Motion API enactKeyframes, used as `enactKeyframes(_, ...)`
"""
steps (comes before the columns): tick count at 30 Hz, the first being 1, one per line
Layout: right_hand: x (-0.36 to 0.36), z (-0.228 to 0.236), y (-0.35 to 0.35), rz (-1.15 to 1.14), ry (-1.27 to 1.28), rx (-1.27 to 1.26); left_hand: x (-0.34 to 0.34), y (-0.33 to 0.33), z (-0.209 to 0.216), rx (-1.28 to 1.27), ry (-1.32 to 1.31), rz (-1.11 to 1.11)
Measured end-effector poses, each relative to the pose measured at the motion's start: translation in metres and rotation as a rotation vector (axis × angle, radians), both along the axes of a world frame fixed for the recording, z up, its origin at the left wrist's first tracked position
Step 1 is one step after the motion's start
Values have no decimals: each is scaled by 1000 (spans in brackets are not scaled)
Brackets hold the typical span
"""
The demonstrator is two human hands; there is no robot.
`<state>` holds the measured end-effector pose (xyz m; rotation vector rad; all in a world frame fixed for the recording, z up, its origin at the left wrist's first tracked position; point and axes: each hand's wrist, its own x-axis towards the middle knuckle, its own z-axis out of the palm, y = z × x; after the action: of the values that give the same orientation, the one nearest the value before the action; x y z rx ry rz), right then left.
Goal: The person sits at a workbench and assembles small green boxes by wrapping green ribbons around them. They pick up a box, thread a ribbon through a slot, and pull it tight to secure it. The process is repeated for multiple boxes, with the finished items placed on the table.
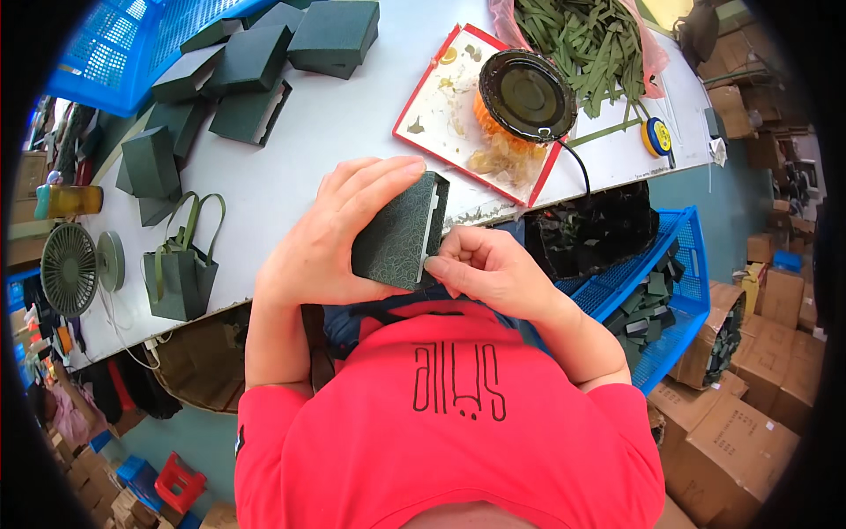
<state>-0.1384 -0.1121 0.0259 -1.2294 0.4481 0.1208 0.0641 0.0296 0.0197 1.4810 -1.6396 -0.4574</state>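
My left hand point(322, 234) wraps over a small dark green box point(397, 234) with a fine line pattern, thumb along its near edge and fingers over its far side. The box is tilted, and a pale strip shows along its right-hand edge. At the box's near right corner is my right hand point(489, 269), its thumb and forefinger pinched together against the edge. What lies between those fingertips, if anything, is hidden. Both hands are above the white table's point(291, 167) front edge.
More dark green boxes point(251, 57) lie at the far left, beside a small green bag with ribbon handles point(181, 278) and a fan point(70, 269). A round black pot point(527, 93) stands on a red-edged board point(423, 110). Green ribbons point(582, 44) fill a pink bag. A blue crate point(692, 264) sits right.
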Motion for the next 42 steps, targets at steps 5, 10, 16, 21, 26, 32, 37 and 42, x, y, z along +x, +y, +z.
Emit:
enactKeyframes(5, 2, 2, 0, 26, 45, -20, -1, 0, 0, -11, 28, -18)
enactKeyframes(10, 4, -5, 0, 82, 129, -152, -4, -1, 2, -4, -49, -21)
enactKeyframes(16, 4, -20, -6, 181, 110, -136, -8, -3, 8, 24, -204, -41)
enactKeyframes(21, 2, -6, -6, -170, -92, -625, -5, -3, 4, 2, -219, 104)
enactKeyframes(26, -27, 11, -6, -119, -353, -768, -3, -2, -6, -59, -154, 210)
enactKeyframes(32, -20, -24, 13, 3, 116, 228, -10, -6, -2, -100, -38, 144)
enactKeyframes(37, -23, -32, 15, -564, -156, 435, -11, 1, -7, -36, -78, 137)
enactKeyframes(42, -33, -38, -7, -842, -192, 459, -4, 15, -14, 16, -103, 166)
